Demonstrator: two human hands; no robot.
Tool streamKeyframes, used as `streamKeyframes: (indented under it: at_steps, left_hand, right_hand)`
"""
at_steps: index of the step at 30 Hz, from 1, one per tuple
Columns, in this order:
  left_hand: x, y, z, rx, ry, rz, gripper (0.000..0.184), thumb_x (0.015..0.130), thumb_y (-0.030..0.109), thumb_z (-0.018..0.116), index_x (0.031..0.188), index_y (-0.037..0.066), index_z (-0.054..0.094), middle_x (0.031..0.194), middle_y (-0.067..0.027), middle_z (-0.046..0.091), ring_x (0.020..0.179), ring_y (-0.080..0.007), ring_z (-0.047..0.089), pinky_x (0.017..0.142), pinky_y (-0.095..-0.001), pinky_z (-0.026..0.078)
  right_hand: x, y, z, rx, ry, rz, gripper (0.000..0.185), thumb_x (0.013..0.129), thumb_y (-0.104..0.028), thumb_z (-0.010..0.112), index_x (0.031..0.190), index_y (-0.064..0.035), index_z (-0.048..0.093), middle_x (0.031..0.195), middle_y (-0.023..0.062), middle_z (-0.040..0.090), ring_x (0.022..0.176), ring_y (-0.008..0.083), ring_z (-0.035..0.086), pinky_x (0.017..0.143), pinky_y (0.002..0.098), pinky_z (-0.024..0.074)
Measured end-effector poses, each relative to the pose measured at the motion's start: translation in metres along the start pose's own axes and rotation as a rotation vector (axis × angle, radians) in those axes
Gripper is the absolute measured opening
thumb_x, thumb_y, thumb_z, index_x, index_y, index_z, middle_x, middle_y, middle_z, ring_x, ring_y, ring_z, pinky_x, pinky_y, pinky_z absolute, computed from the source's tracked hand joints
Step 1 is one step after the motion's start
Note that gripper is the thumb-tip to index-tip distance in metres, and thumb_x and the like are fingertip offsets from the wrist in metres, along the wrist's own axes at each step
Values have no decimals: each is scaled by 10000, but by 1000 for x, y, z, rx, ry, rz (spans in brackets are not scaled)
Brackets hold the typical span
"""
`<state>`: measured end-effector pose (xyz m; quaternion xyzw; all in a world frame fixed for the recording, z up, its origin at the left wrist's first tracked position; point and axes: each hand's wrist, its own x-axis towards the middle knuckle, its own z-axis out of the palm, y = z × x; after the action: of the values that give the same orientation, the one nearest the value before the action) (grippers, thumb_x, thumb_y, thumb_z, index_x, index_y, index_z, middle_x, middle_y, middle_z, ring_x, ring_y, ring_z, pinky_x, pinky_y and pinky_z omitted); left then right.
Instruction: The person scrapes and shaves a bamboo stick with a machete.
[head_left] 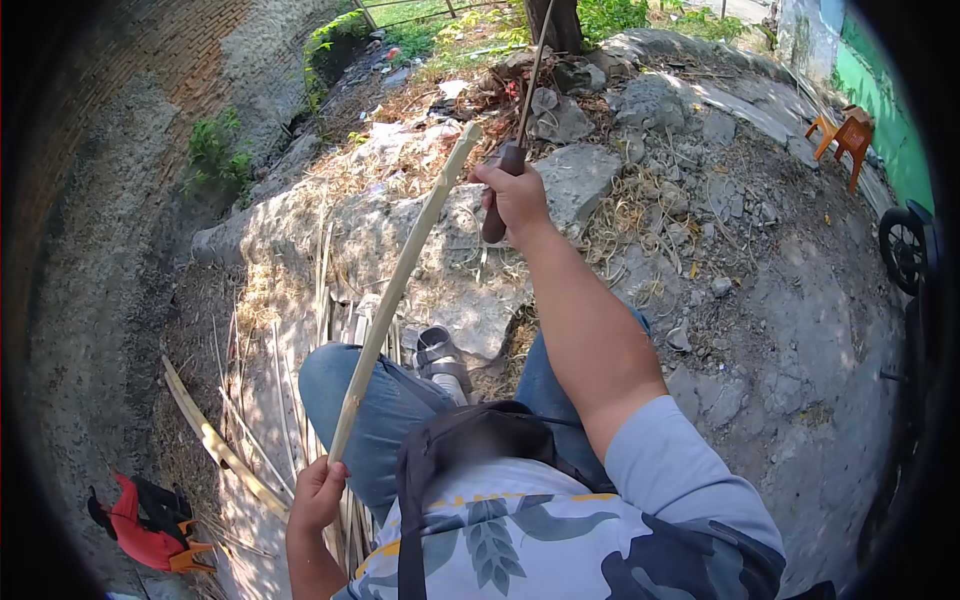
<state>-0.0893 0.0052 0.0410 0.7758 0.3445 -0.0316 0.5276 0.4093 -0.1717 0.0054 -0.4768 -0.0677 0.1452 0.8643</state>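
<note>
Clearly, hands [318,492] [520,200] clench pale strip [392,305] and brown handle [494,224].

This is an outdoor yard beside buildings, with daylight falling in patches on dusty grey ground [800,400]. A weathered wall of reddish-brown brick and grey plaster [130,180] rises at the left of the frame; a bright green painted wall [888,120] stands at the upper right, near an orange plastic chair [852,137]. At the top are a thick brown tree trunk [562,28], leafy green plants [612,17] and broken grey rubble [650,102].
</note>
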Motion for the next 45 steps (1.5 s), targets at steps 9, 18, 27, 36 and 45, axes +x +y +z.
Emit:
streamKeyframes:
  at_steps: [9, 18, 27, 36, 45]
  left_hand:
    - [9, -6, 6, 9, -26, -2, 320, 1104, 308, 582, 938, 46, 660, 712, 51, 549, 622, -45, 461, 571, -246, 375]
    - [25, -17, 3, 50, -31, 107, 346, 1103, 307, 581, 907, 33, 662, 712, 41, 564, 627, -54, 486, 582, -255, 399]
    - [14, 1, 13, 102, -12, 120, 348, 1100, 304, 586, 909, 27, 675, 706, 42, 552, 651, -56, 487, 590, -260, 396]
    - [-9, 32, 21, 230, 68, 136, 332, 1089, 290, 602, 968, 5, 722, 711, 16, 597, 689, -67, 528, 619, -277, 431]
    - [22, 26, 13, 327, -49, 136, 318, 1065, 282, 626, 1004, -8, 740, 684, -22, 614, 648, -109, 547, 595, -316, 445]
  right_hand:
    - [4, 2, -7, -153, -34, -69, 224, 884, -205, 797, 938, -29, 670, 803, 50, 692, 594, 122, 598, 580, 308, 502]
    - [-13, 3, -9, -284, -215, -127, 274, 841, -166, 907, 893, -44, 668, 752, 4, 643, 618, 94, 588, 589, 290, 494]
    - [-21, -5, -20, -450, -156, -205, 361, 786, -147, 930, 1005, -28, 669, 864, 12, 703, 772, 95, 651, 692, 287, 537]
    - [-29, -17, -26, -471, -147, -295, 324, 794, -126, 904, 977, -55, 646, 832, -9, 678, 758, 89, 631, 706, 286, 530]
    - [-21, -8, -46, -591, -91, -256, 359, 793, -190, 909, 984, -40, 644, 867, 36, 705, 792, 128, 675, 729, 313, 552]
